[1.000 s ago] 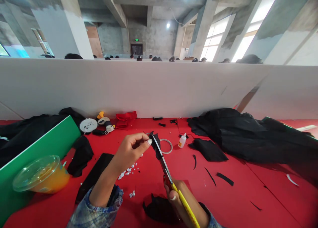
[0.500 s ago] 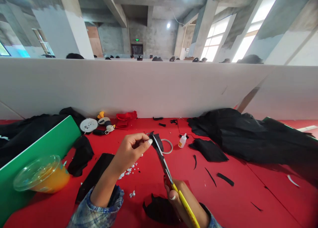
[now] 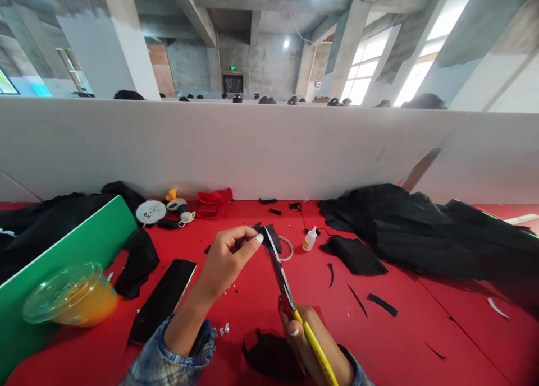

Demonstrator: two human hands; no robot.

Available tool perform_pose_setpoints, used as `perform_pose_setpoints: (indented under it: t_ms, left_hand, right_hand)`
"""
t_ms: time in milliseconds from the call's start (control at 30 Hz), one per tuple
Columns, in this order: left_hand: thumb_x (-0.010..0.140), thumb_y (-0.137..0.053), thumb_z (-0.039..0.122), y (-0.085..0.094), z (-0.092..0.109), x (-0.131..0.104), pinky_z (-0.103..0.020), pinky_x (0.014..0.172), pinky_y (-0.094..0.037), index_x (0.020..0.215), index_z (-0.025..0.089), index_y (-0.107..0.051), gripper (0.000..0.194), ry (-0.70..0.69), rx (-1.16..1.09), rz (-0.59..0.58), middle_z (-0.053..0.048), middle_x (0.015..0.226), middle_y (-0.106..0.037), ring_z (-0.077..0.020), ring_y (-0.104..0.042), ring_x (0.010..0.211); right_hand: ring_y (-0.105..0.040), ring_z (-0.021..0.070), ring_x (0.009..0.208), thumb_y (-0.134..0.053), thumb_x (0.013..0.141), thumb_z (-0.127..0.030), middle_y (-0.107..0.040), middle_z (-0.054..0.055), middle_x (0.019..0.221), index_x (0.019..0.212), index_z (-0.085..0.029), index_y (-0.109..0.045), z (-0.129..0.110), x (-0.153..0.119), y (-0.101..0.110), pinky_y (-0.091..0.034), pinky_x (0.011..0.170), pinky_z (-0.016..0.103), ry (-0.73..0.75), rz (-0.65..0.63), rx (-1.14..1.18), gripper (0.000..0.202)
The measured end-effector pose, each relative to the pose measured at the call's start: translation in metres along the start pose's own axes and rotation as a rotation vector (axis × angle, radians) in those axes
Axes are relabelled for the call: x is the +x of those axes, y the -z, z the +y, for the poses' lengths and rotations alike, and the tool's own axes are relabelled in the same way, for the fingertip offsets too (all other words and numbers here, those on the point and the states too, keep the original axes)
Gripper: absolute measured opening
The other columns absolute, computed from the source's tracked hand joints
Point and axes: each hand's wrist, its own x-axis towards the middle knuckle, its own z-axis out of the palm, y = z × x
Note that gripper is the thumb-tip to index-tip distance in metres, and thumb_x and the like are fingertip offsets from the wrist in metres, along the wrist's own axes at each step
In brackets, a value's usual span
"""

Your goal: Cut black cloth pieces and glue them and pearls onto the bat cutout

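Note:
My left hand (image 3: 231,256) pinches a small piece of black fabric (image 3: 273,237) between thumb and fingers, above the middle of the red table. In my right hand (image 3: 309,335) is a pair of scissors (image 3: 283,282) with yellow handles, the blades pointing up and away from me. Their tips lie against the black piece, close to my left thumb. Whether the blades are fully closed is hard to tell. Behind the fabric, a ring-shaped roll of tape (image 3: 288,248) is partly hidden. A larger black scrap (image 3: 269,355) lies below my right wrist.
A small glue bottle (image 3: 309,239) stands right of the tape. Black cloth (image 3: 387,229) heaps at the right, with thin offcuts (image 3: 382,304) nearby. At the left are a phone (image 3: 162,302), a plastic cup (image 3: 80,296) of orange contents and a green divider (image 3: 84,243). A few pearl beads (image 3: 224,329) lie near my left sleeve.
My left hand, the black piece and the scissor tips have shifted slightly to the right. The left forearm now uncovers more of the phone and hides many of the beads.

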Motion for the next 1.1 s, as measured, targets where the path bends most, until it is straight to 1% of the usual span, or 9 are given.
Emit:
perform_pose_setpoints:
  t_ms: [133, 267, 467, 700, 767, 867, 933, 1033, 1100]
  left_hand:
    - [0.08, -0.059, 0.037, -0.007, 0.001, 0.0, -0.022, 0.044, -0.026, 0.066, 0.017, -0.056, 0.024, 0.008, -0.032, 0.055, 0.007, 0.054, -0.029, -0.0082, -0.024, 0.049]
    - [0.079, -0.059, 0.037, -0.009, 0.001, 0.0, -0.022, 0.044, -0.024, 0.065, 0.017, -0.056, 0.024, 0.014, -0.045, 0.072, 0.007, 0.051, -0.03, -0.0081, -0.026, 0.048]
    - [0.079, -0.059, 0.037, -0.009, 0.001, -0.001, -0.022, 0.043, -0.021, 0.063, 0.018, -0.055, 0.026, 0.023, -0.064, 0.059, 0.008, 0.05, -0.024, -0.0072, -0.019, 0.046]
    - [0.081, -0.059, 0.036, 0.002, 0.003, 0.0, -0.021, 0.04, -0.017, 0.068, 0.017, -0.057, 0.023, 0.022, -0.014, 0.003, 0.007, 0.053, -0.027, -0.007, -0.019, 0.046]
    - [0.082, -0.059, 0.036, 0.006, 0.004, 0.001, -0.02, 0.04, -0.017, 0.069, 0.017, -0.057, 0.022, 0.008, -0.007, -0.015, 0.008, 0.053, -0.027, -0.0066, -0.02, 0.046]
    - [0.082, -0.061, 0.034, 0.011, 0.002, 0.001, -0.019, 0.04, -0.018, 0.07, 0.017, -0.058, 0.021, -0.017, -0.015, -0.031, 0.008, 0.053, -0.028, -0.0063, -0.021, 0.046]
    - [0.083, -0.06, 0.033, 0.012, -0.001, 0.003, -0.019, 0.039, -0.017, 0.07, 0.018, -0.058, 0.02, -0.038, -0.044, 0.004, 0.008, 0.053, -0.027, -0.0063, -0.02, 0.045]
    - [0.084, -0.061, 0.033, 0.014, -0.008, 0.005, -0.02, 0.039, -0.017, 0.071, 0.018, -0.058, 0.019, -0.105, -0.132, 0.13, 0.008, 0.051, -0.026, -0.0062, -0.02, 0.044]
    - [0.083, -0.061, 0.032, 0.019, -0.011, 0.007, -0.02, 0.04, -0.018, 0.073, 0.018, -0.058, 0.018, -0.159, -0.188, 0.195, 0.008, 0.05, -0.028, -0.0061, -0.022, 0.043]
  right_hand:
    - [-0.029, 0.0099, 0.046, -0.015, 0.062, -0.096, -0.031, -0.004, 0.049, 0.061, -0.023, -0.034, 0.003, 0.0, -0.001, -0.02, 0.04, 0.024, -0.008, 0.02, -0.03, 0.076]
    - [-0.028, 0.0094, 0.045, -0.013, 0.062, -0.096, -0.032, -0.005, 0.049, 0.063, -0.023, -0.035, 0.004, 0.001, -0.002, -0.02, 0.039, 0.024, -0.011, 0.024, -0.045, 0.077]
    - [-0.028, 0.0102, 0.046, -0.015, 0.062, -0.096, -0.032, -0.005, 0.05, 0.062, -0.023, -0.034, 0.0, 0.001, 0.0, -0.019, 0.041, 0.024, 0.001, 0.029, -0.052, 0.076]
    - [-0.029, 0.0107, 0.049, -0.013, 0.065, -0.095, -0.033, -0.004, 0.053, 0.062, -0.023, -0.034, -0.004, 0.0, 0.004, -0.022, 0.044, 0.025, 0.037, 0.004, -0.099, 0.075]
    - [-0.032, 0.0112, 0.05, -0.014, 0.069, -0.092, -0.036, -0.003, 0.055, 0.064, -0.022, -0.036, -0.004, 0.0, 0.005, -0.024, 0.046, 0.025, 0.084, 0.006, -0.108, 0.074]
    - [-0.038, 0.0128, 0.053, -0.02, 0.073, -0.089, -0.042, -0.002, 0.06, 0.073, -0.02, -0.046, -0.002, -0.004, 0.007, -0.03, 0.049, 0.026, 0.153, -0.021, -0.093, 0.074]
    - [-0.043, 0.0149, 0.057, -0.026, 0.07, -0.091, -0.047, 0.0, 0.063, 0.082, -0.018, -0.052, 0.0, -0.006, 0.01, -0.034, 0.051, 0.026, 0.17, -0.05, -0.089, 0.078]
    - [-0.052, 0.0195, 0.066, -0.035, 0.063, -0.093, -0.054, 0.003, 0.071, 0.095, -0.019, -0.058, 0.005, -0.008, 0.012, -0.042, 0.057, 0.028, 0.165, -0.075, -0.109, 0.084]
    - [-0.055, 0.0225, 0.071, -0.041, 0.058, -0.094, -0.058, 0.005, 0.077, 0.102, -0.02, -0.059, 0.011, -0.007, 0.012, -0.045, 0.06, 0.031, 0.175, -0.046, -0.107, 0.088]
